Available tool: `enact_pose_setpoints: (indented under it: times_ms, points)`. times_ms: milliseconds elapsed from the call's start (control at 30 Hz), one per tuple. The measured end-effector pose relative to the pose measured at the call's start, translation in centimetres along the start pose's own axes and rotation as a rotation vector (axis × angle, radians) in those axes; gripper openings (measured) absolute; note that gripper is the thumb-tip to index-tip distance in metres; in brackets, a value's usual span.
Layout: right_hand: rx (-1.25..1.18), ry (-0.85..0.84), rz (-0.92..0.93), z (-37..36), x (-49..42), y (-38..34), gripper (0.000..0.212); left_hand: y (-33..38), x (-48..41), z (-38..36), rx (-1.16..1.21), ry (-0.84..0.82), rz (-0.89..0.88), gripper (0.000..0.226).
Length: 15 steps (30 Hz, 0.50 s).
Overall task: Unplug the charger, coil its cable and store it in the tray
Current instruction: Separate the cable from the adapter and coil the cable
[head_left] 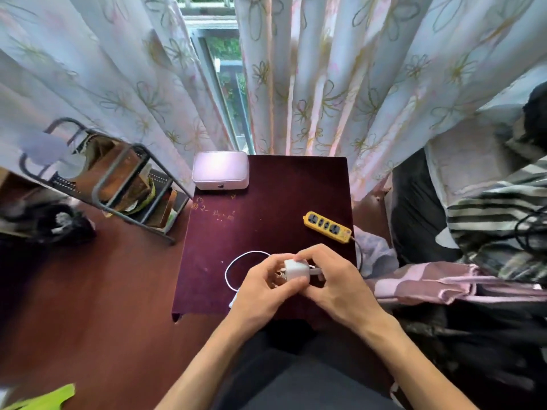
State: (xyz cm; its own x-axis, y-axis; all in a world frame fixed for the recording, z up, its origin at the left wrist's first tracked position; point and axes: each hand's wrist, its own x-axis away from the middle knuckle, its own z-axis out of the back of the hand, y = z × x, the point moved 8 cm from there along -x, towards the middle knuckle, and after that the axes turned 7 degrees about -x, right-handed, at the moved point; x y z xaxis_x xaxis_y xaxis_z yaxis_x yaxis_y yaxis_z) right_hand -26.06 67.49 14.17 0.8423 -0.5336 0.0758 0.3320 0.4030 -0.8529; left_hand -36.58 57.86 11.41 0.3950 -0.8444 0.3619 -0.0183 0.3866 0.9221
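the fingers (299, 281) of the left hand (260, 288) curl closed around the white charger (296, 269), thumb pressed along its near edge, metal prongs showing toward the left palm. the right hand (334, 279) closes on the same charger from the other side, its fingers pinching the end where the plug of the white cable (236, 260) sits. both hands hold it just above the near edge of the dark maroon bench (266, 208). the cable loops out to the left of the hands, lying on the bench in an open curve. the yellow power strip (328, 226) lies at the bench's right edge, apart from the charger, sockets bare. a pale pink tray (220, 170) sits at the far left corner by the flowered curtains (325, 84).
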Motion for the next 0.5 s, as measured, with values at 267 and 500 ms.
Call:
enact_pose_setpoints:
  times_ms: [267, 500]
  points:
    - [0.012, -0.177, -0.146, 1.0, 0.0, 1.2, 0.03, 1.8, 0.2, 2.0, -0.082, -0.021, -0.015, 0.031]
    - [0.08, -0.292, 0.007, -0.5, -0.5, -0.9, 0.011, 2.2, 0.4, 3.3, -0.198, -0.08, -0.05, 0.033]
